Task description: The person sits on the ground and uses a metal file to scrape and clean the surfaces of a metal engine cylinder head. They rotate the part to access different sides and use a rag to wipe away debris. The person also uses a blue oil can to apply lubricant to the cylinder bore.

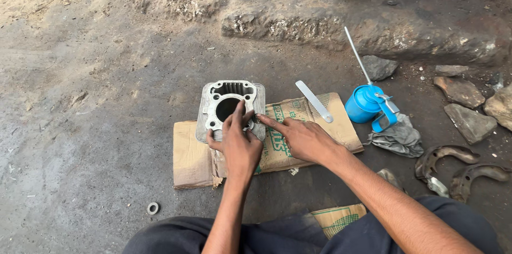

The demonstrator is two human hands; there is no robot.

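A silver finned engine cylinder block point(220, 97) with a round bore lies on a flattened piece of brown cardboard point(192, 160) on the dirt ground. My left hand point(239, 143) rests on the block's near edge, fingers spread over the rim of the bore. My right hand point(300, 136) comes in from the right, its index finger pointing at the block's right edge, close to my left fingertips. Whether a small part sits between the fingers I cannot tell.
A flat metal strip point(314, 101) lies on the cardboard's far right. A blue oil can point(366, 102) with a long spout stands beside a grey rag point(400, 137). Two rusty brake shoes point(453, 166) and stones point(469, 121) lie right. A small ring point(153, 208) lies near left.
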